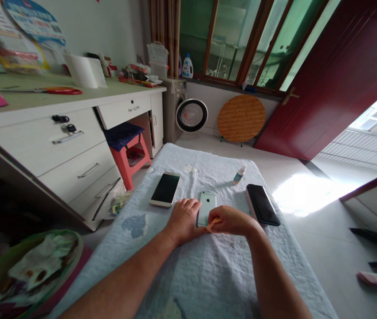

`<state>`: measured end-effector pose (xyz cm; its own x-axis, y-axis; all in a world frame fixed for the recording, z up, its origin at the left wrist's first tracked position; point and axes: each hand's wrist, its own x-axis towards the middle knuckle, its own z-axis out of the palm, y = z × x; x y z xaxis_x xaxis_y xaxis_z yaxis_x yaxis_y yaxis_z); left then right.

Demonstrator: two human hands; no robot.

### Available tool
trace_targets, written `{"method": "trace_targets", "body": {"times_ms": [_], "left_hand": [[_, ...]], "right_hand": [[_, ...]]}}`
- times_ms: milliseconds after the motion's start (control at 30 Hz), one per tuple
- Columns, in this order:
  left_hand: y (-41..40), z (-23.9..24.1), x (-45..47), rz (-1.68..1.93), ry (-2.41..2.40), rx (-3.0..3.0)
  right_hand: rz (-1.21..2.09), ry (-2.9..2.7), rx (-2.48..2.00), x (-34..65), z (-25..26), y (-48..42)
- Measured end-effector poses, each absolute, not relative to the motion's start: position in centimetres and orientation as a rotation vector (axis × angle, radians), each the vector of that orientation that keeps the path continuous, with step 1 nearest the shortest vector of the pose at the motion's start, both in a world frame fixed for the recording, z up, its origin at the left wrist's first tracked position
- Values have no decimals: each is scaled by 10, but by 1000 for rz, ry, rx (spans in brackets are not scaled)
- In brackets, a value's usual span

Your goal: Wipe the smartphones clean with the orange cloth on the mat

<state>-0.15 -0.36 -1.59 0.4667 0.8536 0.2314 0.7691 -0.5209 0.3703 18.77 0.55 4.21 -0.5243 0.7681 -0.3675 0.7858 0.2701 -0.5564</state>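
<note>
A silver phone (206, 204) lies face down on a pale blue towel (208, 270). My left hand (183, 220) rests on the towel against the phone's left edge, fingers curled over its lower corner. My right hand (230, 220) is closed in a pinch on a small thin orange thing at the phone's bottom edge. A gold phone (165, 189) lies screen up to the left. A black phone (262, 204) lies to the right. A small spray bottle (239, 175) stands beyond the silver phone.
A white desk with drawers (72, 146) stands on the left, a red stool (129, 150) under it. A green basin (25, 270) with scraps sits at lower left. A washing machine (188, 113), a round wooden board (241, 118) and a red door (335, 79) lie ahead.
</note>
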Motion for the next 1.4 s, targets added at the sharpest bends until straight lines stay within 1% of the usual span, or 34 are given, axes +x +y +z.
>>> {"method": "trace_targets", "body": {"times_ms": [133,300,433,533,633,833,900,1000,1133,1200,1267,1400], "left_hand": [[-4,-15,-3,563,1405,2507],[-3,-15,-3,533,1397,2501],[-3,-15,-2,513,1420,2497],[-3,-16,-2,523,1421,2500],[-2,-16,-3,537,1412,2495],[-3,-15,-3,562,1394,2476],[-3,-14,-3,556,1396,2483],[-4,-14,-3,553,1402,2491],[-4,-16,-2,544,1424,2502],[-4,-17,-1,545,1425,2508],[-4,-17,-1,536,1421,2506],[-4,-16,-1,523,1415,2486]], "right_hand": [[-894,2563,1632,187,33,11],[-463,2726,2058,193,6,29],[-278,2779,2296,187,-15,39],[-314,2867,2298,179,-20,41],[-447,2963,2137,173,-14,38],[-909,2950,1697,178,10,26],[-990,2911,1636,181,13,24],[-898,2917,1762,186,8,28],[-532,2900,2144,190,-9,39],[-393,2862,2260,189,-16,44],[-340,2882,2246,185,-19,46],[-333,3039,2039,170,-19,47]]}}
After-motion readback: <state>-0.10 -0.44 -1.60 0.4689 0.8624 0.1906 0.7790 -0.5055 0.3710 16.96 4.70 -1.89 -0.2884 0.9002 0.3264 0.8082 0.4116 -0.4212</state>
